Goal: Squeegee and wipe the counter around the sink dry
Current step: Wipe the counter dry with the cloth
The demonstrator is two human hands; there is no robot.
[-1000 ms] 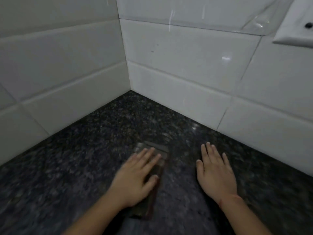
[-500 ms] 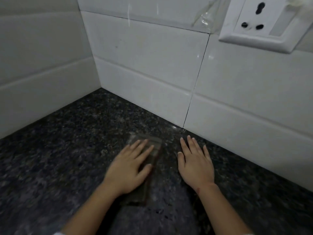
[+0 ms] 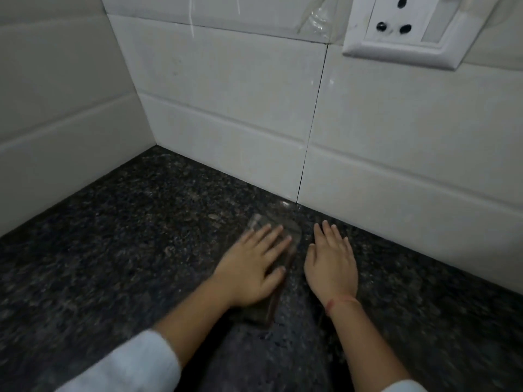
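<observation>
My left hand (image 3: 252,267) lies flat on a see-through, flat rectangular squeegee (image 3: 261,309) and presses it onto the dark speckled counter (image 3: 127,236). The thumb hooks over its right edge. Its clear far corner (image 3: 259,222) pokes out beyond my fingertips. My right hand (image 3: 331,264) rests palm down on the counter just to the right, fingers apart, holding nothing. A red thread circles that wrist. Both hands sit close to the back wall, right of the corner.
White tiled walls (image 3: 226,94) meet in a corner at the back left, with the side wall (image 3: 56,108) on the left. A white wall socket (image 3: 404,32) is mounted at the top right. A wet glint (image 3: 285,205) shows at the wall's foot.
The view has swung right, bringing the socket into sight. My left hand with the squeegee has slid right, narrowing the gap to my right hand.
</observation>
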